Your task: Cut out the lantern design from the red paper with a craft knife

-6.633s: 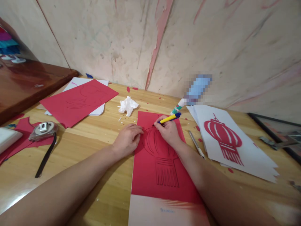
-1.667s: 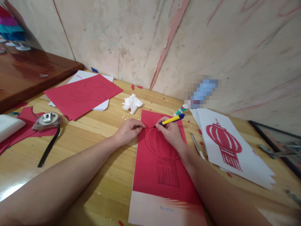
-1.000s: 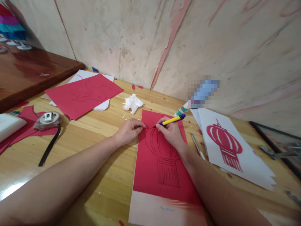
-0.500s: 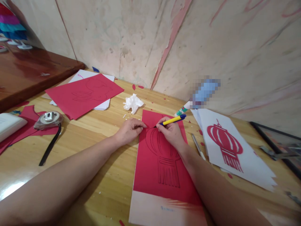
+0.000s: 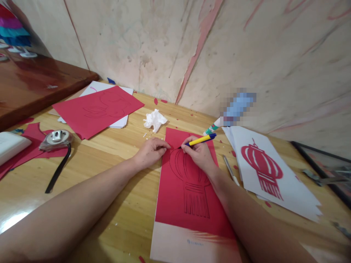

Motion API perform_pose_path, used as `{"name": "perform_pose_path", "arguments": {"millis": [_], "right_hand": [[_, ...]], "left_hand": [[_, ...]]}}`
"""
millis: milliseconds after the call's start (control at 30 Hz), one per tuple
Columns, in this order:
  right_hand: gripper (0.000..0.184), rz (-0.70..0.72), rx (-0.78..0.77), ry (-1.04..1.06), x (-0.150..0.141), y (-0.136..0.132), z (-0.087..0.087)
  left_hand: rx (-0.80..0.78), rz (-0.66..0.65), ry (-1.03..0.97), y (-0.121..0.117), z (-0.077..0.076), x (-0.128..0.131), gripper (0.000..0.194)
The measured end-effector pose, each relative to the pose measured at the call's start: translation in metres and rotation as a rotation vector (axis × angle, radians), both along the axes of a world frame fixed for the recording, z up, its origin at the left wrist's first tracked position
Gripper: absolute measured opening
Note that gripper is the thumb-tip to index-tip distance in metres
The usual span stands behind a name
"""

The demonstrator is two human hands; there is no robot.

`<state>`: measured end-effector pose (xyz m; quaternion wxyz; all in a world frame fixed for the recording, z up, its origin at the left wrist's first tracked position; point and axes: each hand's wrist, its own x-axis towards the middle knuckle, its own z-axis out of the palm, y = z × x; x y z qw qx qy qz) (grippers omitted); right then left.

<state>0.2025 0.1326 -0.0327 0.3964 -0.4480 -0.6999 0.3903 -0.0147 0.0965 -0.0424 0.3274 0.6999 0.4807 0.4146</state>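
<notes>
At the frame's lower middle lies the red sheet [image 5: 189, 193], probably light, thin and easily creased, best held by its edges. The right hand [image 5: 199, 155] is clamped on the pen [image 5: 201, 139], likely rigid; the left hand [image 5: 150, 152] has fingertips over the sheet's left edge, pinching or not I cannot tell.

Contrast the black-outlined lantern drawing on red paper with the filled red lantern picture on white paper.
The lantern drawing is dark outlines on red paper; the lantern picture is filled red on white paper. The right hand partly covers the drawing; nothing covers the picture. Both have fringed bottoms.
</notes>
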Motion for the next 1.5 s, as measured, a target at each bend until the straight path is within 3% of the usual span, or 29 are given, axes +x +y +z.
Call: {"name": "perform_pose_path", "arguments": {"millis": [1500], "right_hand": [[0.019, 0.029, -0.047, 0.019, -0.0009, -0.0013, 0.0010]], "left_hand": [[0.004, 0.007, 0.018, -0.0018, 0.0054, 0.0006, 0.026]]}}
